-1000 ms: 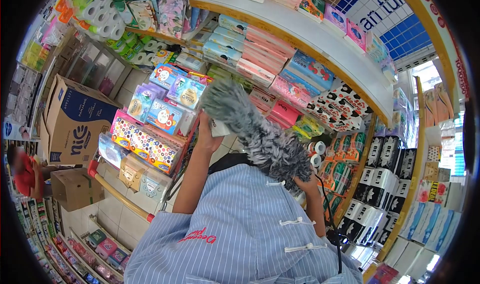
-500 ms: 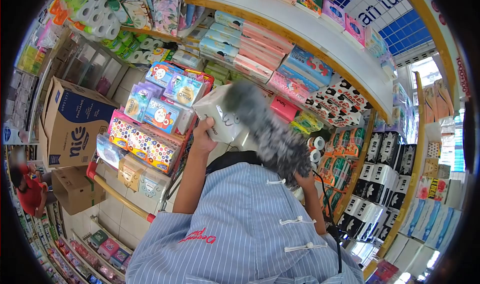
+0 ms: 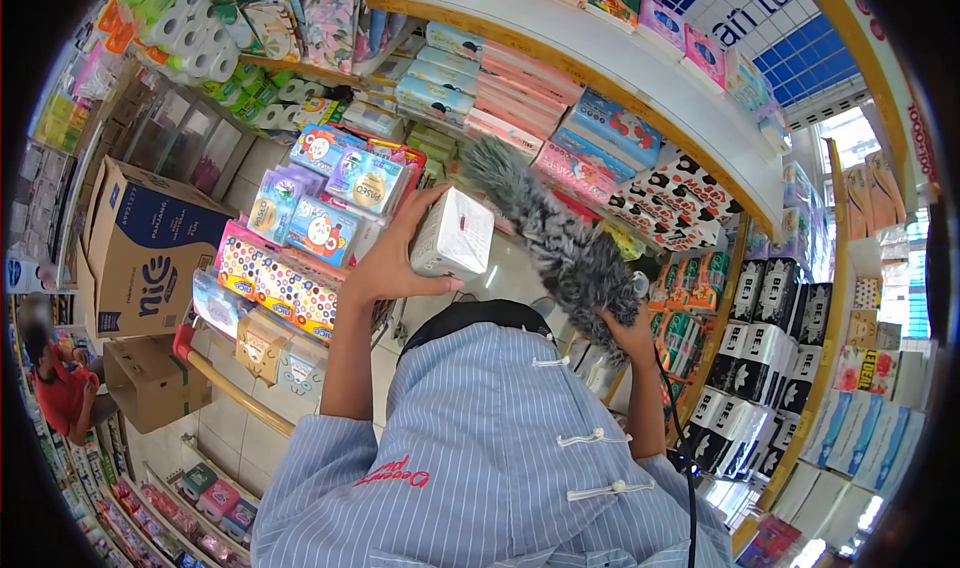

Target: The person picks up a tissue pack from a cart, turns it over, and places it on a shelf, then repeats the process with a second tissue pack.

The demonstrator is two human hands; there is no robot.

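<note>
At the far left, narrow shelves point(image 3: 45, 183) of small goods are seen, and a person in a red top point(image 3: 62, 393) is crouched low in the aisle. Beside them a large open cardboard box point(image 3: 150, 243) is stood on the pale tiled floor point(image 3: 215, 433), with a smaller carton point(image 3: 150, 378) below it. Next, a trolley with a red-tipped handle point(image 3: 235, 393) is loaded with colourful tissue packs point(image 3: 300, 238). Toilet rolls point(image 3: 195, 38) are stacked on the upper shelves behind.

In the middle, a white tissue pack point(image 3: 453, 234) is gripped by the left hand point(image 3: 392, 258), fingers closed around its left side and underside; it is held up in front of the curved shelf, above the striped blue shirt point(image 3: 480, 448). Just to its right, a grey fluffy duster point(image 3: 555, 233) is clamped at its lower end by the right hand point(image 3: 630, 333), the head slanting up-left and lying close behind the pack; whether the two touch cannot be told.

Further right, a curved white shelf point(image 3: 640, 93) with a yellow edge is filled with pink and blue tissue packs point(image 3: 560, 108). Black-and-white packs point(image 3: 770, 348) are ranged below, and a bright window point(image 3: 850, 148) is seen at the far right.
</note>
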